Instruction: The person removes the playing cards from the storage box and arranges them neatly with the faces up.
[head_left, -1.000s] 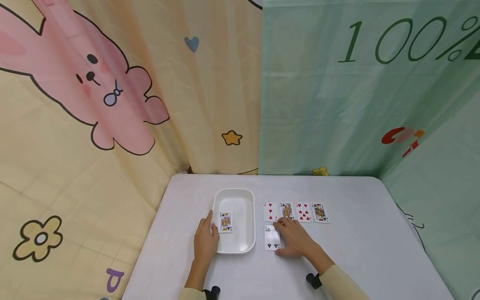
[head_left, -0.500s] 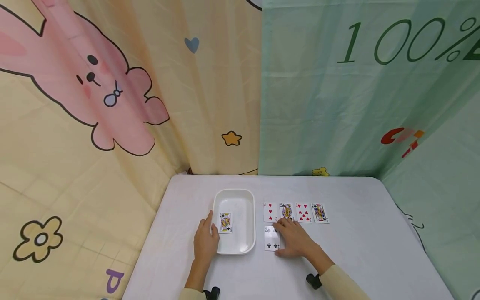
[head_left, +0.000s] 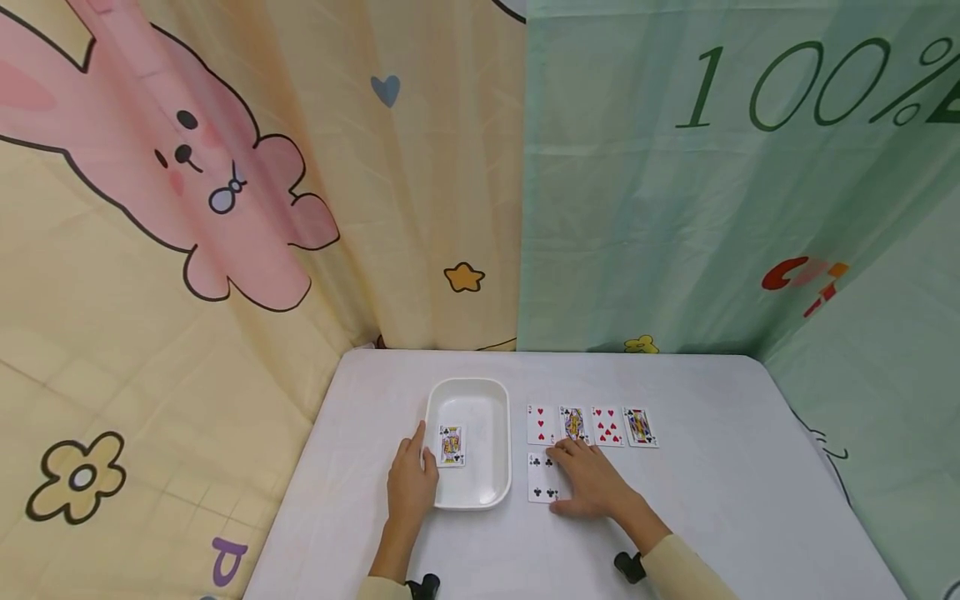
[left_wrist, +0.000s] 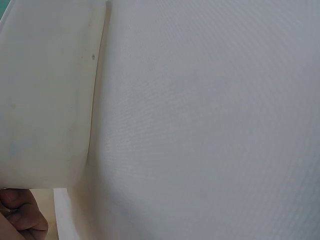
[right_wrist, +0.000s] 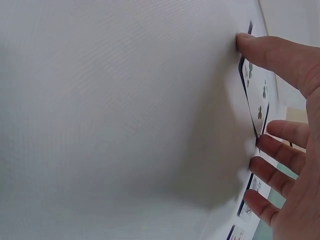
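Note:
A white tray (head_left: 487, 493) lies on the table with a face card (head_left: 452, 446) inside it. My left hand (head_left: 412, 479) holds the tray's left side, the thumb over the rim; in the left wrist view, curled fingers (left_wrist: 22, 212) show by the tray's outer wall. My right hand (head_left: 588, 479) grips a clubs playing card (head_left: 538, 479) between thumb and fingertips at opposite ends. The right wrist view shows this clubs card (right_wrist: 259, 102) slightly bowed, one long edge raised off the cloth. Part of its right side is hidden under the hand.
Behind the right hand runs a row of face-up cards: a hearts card (head_left: 540, 423), a face card (head_left: 573, 421), another hearts card (head_left: 607, 425) and a second face card (head_left: 641, 427). A white cloth covers the table (head_left: 712, 500). Printed curtains (head_left: 450, 183) hang along the back and sides.
The glare on the clubs card's upper part has gone and its pips show clearly. Both hands stay nearly where they were; the left still holds the tray.

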